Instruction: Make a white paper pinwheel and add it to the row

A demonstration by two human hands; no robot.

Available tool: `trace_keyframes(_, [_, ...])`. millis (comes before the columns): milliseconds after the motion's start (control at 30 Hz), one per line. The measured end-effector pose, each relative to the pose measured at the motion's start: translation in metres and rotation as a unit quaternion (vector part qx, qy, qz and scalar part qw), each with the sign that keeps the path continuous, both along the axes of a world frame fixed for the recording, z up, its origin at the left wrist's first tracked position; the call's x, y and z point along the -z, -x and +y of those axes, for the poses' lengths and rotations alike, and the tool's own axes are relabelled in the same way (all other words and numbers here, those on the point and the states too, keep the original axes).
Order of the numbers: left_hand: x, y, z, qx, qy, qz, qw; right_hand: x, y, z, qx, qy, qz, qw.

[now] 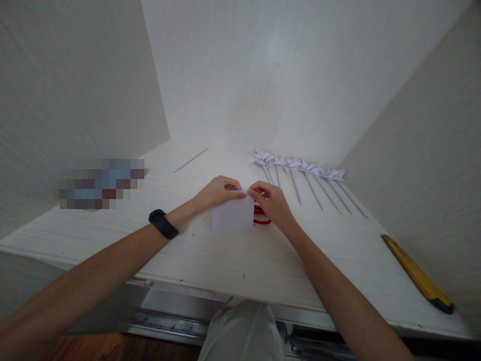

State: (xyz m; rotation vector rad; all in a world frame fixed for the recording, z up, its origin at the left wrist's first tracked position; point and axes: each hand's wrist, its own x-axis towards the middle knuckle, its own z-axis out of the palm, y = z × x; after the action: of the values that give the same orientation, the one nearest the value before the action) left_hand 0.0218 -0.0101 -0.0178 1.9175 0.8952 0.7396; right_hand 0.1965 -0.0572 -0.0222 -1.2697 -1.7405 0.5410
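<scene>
A pale wood-grain desk (233, 260) fills the middle of the view, hemmed in by a white panel at the back and plain walls to the left and right, so the work surface narrows toward a far corner; its near edge runs across the lower part of the picture, with the person's lap just below it. Wide bare stretches of desk lie in front of the hands and off to the left. Two bare forearms reach in from the bottom corners and meet near the desk's centre. A row of white paper pinwheels on sticks (300, 173) lies fanned out behind and to the right of the hands, near but apart from them. A yellow utility knife (417, 273) rests close to the right wall near the desk's front edge, well apart from the hands. A folded white sheet of paper (233, 215) stands between the hands, its lower edge on the desk. The left hand (218, 193) (a black band on its wrist) pinches the paper's top edge with closed fingertips, and the right hand (272, 200) pinches the upper right corner likewise. A red ring-shaped object (262, 215) sits on the desk just behind the paper, partly hidden. A single thin white stick (190, 160) lies alone toward the back left
</scene>
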Motion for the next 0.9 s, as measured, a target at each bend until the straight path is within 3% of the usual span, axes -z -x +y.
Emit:
trace_keyframes(600, [-0.0034,-0.0003,-0.0021,0.014,-0.004,-0.008,1.000,-0.0033,0.0020,-0.0043,0.018,-0.002,0.014,1.000])
trace_keyframes(900, [-0.0020,-0.0021,-0.0034,0.016,-0.029,0.003,0.999,0.0040,-0.0005,0.0018,-0.003,0.012,0.021,1.000])
